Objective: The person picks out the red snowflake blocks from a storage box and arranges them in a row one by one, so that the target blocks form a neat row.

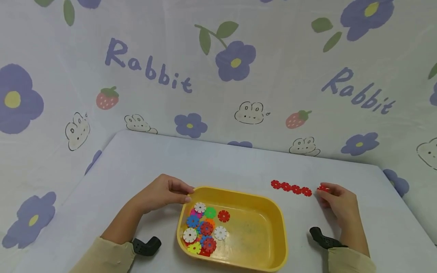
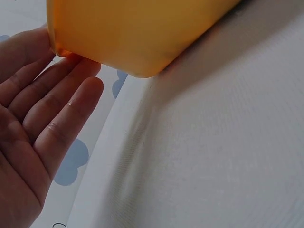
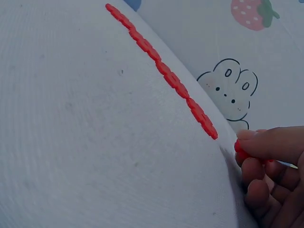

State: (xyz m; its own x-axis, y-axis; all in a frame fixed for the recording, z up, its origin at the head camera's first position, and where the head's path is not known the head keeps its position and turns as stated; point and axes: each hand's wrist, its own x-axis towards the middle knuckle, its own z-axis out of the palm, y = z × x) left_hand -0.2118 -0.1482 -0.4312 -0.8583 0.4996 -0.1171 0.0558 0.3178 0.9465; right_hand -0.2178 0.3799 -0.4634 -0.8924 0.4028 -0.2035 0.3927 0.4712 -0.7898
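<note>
My left hand grips the far left corner of a yellow plastic tray, its fingertips at the rim. From below, the left wrist view shows the fingers beside the tray's outer wall. Several notched flower-shaped plastic discs in mixed colours lie in the tray's left part. My right hand pinches a red notched disc between thumb and fingers, partly hidden by them. Just left of it, a row of red discs lies on the table, apart from the held one.
A white cloth covers the table. Behind it hangs a printed curtain with flowers, rabbits and strawberries. Black curved wrist mounts show at both sleeves. One red disc lies in the tray a little apart from the pile.
</note>
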